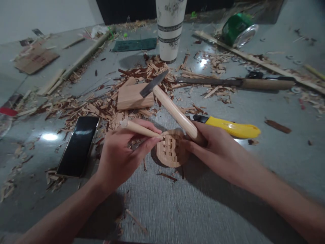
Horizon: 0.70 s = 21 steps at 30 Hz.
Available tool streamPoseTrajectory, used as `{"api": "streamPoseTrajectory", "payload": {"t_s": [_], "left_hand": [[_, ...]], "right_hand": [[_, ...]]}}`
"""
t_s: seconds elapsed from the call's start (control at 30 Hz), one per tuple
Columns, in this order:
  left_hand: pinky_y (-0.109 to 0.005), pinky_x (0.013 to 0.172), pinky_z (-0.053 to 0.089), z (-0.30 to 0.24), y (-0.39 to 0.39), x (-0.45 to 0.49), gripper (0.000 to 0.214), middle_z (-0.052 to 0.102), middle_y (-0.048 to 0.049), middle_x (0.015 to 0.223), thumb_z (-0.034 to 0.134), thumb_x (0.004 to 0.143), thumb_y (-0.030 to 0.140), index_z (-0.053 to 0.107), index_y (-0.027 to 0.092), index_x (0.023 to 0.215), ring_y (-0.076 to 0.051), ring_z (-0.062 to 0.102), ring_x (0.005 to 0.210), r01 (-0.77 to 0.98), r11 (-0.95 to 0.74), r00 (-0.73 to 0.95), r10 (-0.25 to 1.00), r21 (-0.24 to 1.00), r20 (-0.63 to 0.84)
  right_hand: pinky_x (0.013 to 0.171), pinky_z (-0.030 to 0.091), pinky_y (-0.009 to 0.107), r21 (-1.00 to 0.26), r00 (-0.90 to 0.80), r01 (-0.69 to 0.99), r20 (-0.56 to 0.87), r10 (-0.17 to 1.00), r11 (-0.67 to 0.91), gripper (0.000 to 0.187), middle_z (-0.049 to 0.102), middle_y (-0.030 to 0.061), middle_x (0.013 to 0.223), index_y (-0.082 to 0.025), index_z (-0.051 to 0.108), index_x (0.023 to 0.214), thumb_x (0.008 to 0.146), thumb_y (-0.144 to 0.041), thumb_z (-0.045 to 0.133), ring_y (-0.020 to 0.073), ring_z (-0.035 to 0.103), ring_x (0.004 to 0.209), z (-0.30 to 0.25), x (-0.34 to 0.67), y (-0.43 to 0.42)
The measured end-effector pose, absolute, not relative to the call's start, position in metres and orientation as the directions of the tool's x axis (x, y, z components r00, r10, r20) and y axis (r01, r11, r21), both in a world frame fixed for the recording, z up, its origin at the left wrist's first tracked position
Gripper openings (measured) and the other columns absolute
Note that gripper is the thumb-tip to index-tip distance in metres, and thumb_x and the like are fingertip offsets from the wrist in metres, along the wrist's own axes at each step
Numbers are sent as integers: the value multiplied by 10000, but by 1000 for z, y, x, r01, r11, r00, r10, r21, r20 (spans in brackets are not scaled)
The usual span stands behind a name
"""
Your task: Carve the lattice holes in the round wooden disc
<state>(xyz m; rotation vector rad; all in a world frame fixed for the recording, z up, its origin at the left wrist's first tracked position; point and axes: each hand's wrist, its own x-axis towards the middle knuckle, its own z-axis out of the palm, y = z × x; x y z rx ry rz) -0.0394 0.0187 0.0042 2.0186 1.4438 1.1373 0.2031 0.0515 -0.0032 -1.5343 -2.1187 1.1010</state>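
- Has disc (171, 149) on table (162, 217), between both hands, partly covered on the right by fingers.
- Pinches rod (141, 128) in left hand (122, 149), with thumb and fingers drawn together and tip at disc's upper left (maybe a chisel; too small to tell).
- Wraps right hand (215, 142) round low end of hammer (175, 112), fingers curled in; cannot tell if also touching disc.
- Shows rows of small square pits already cut across disc's face, in a woven-looking grid; counting that part as done.
- Seems well into carving, but probably not finished, given tip set at pit area and hammer in hand.
- Likely leaves pit edges to clean and maybe more to cut toward rim; cannot judge covered side.
- Has shavings (99, 112) heaped beyond hands, suggesting plenty of cutting done.
- Has block (127, 98) lying among shavings, plain-faced, apparently unworked by pits.
- Keeps knife (228, 127) just beyond right hand, file (215, 82) farther out, both unheld.
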Motion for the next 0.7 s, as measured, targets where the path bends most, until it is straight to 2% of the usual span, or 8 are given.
{"api": "streamPoseTrajectory", "payload": {"t_s": [0.17,0.43,0.53,0.7], "left_hand": [[-340,811,699,-1,18,-32,70,813,18,1010,752,975,195,757,265,980,-182,802,917,493,-343,120,937,800,329],[-313,770,698,-1,20,-32,53,823,10,960,766,960,218,792,256,933,-186,802,857,526,-301,104,951,795,292],[-318,753,681,2,22,-37,58,820,6,963,742,973,245,772,250,923,-184,797,831,591,-326,101,937,738,333],[-343,771,658,3,21,-44,75,822,8,953,730,969,224,746,251,901,-185,790,835,670,-401,143,896,625,421]], "right_hand": [[554,326,340,-741,-397,660,-207,894,121,150,531,-28,710,-246,545,857,970,-305,623,166,458,642,-1,201,53],[576,340,343,-730,-399,670,-201,895,135,118,553,-33,720,-241,544,859,937,-260,630,166,475,659,-2,201,52],[577,347,344,-739,-400,661,-198,895,132,90,562,-33,739,-241,562,885,942,-271,625,168,476,666,-3,200,52],[562,337,342,-751,-396,650,-204,896,117,176,516,-36,713,-247,499,810,931,-257,628,162,450,654,-3,200,52]]}}
